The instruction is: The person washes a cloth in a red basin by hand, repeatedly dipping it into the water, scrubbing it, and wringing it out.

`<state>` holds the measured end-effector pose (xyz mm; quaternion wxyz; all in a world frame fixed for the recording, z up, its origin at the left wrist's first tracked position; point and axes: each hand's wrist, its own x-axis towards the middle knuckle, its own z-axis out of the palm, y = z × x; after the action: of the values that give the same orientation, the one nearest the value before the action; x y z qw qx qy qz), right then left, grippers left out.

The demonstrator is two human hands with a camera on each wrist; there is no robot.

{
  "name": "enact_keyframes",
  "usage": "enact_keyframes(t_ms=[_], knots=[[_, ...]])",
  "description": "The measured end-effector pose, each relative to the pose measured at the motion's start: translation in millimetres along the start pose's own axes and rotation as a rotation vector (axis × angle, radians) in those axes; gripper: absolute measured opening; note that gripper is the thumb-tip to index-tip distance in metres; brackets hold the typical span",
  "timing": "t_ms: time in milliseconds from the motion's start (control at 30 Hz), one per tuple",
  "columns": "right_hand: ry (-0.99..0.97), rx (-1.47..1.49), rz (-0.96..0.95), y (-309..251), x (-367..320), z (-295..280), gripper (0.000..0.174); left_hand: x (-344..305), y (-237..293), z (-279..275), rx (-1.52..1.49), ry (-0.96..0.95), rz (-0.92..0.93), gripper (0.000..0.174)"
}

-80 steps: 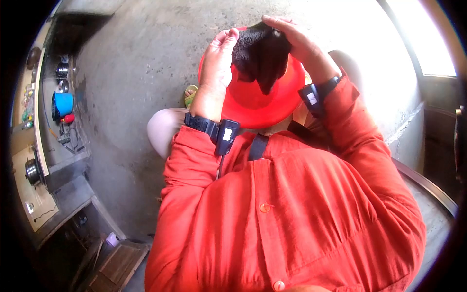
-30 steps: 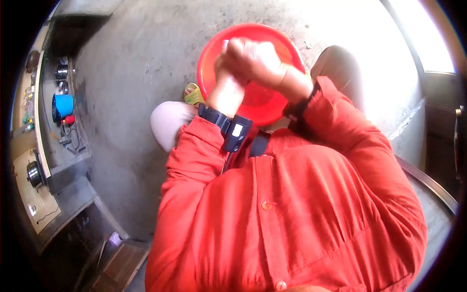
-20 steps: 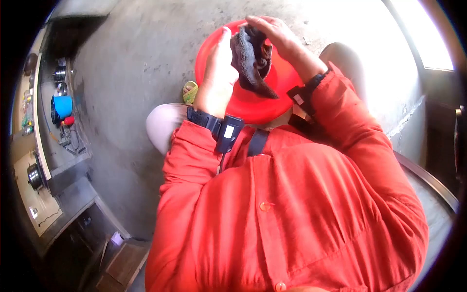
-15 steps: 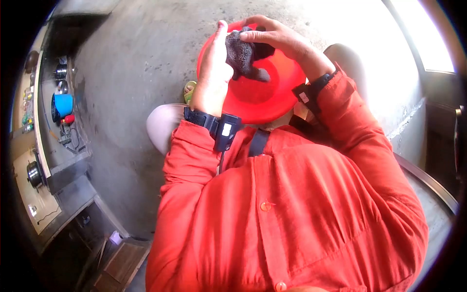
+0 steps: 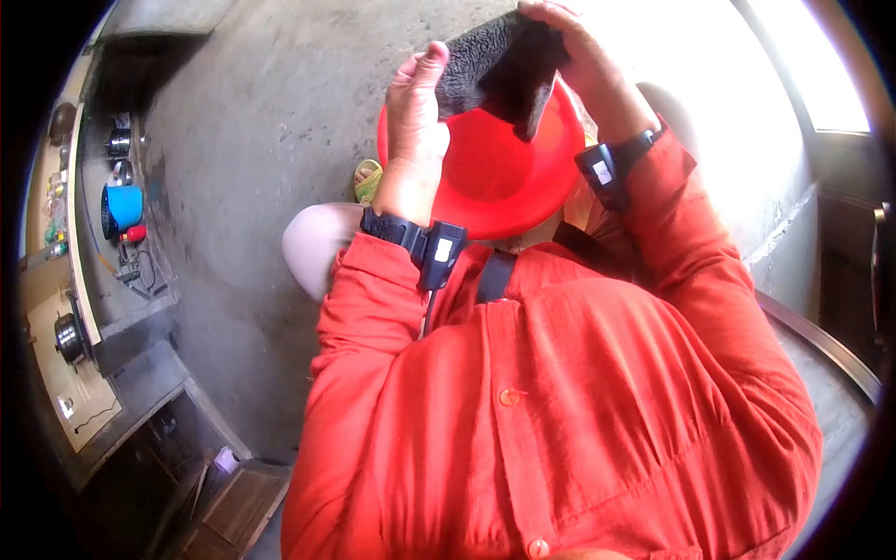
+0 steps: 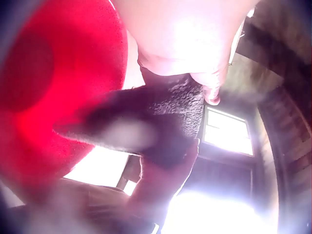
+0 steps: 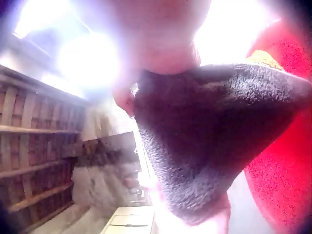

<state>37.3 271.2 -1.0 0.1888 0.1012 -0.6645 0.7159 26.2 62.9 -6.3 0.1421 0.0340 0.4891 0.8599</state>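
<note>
A dark grey, fuzzy cloth (image 5: 481,70) is spread between both hands, above the far part of a red plastic basin (image 5: 499,182). My left hand (image 5: 415,107) grips its left edge, thumb up along the fabric. At the upper right, my right hand (image 5: 590,65) holds the opposite edge, its fingers partly hidden behind the cloth. One corner of the fabric hangs down toward the basin. The left wrist view shows the cloth (image 6: 180,109) gathered between the two hands, and in the right wrist view the cloth (image 7: 195,131) is pulled into a broad, tapering sheet.
The basin stands on a concrete floor (image 5: 233,233) between the person's knees. A green sandal (image 5: 368,180) shows beside it. Along the left wall, a blue bucket (image 5: 123,205) and a dark pot (image 5: 68,338) sit among other items. A wooden box (image 5: 233,513) lies lower left.
A second ago both hands were clasped together over the basin with the cloth out of sight. They have since moved apart and upward, opening the cloth out between them.
</note>
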Motion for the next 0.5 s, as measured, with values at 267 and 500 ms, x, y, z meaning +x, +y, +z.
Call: enact_keyframes(t_ms=[267, 500], knots=[[-0.29, -0.636, -0.253, -41, -31, 87, 0.014, -2, -11, -15, -0.299, -0.004, -0.342, 0.052], [-0.062, -1.155, -0.039, 23, -5, 68, 0.021, -22, -33, 26, -0.204, 0.057, -0.439, 0.03]])
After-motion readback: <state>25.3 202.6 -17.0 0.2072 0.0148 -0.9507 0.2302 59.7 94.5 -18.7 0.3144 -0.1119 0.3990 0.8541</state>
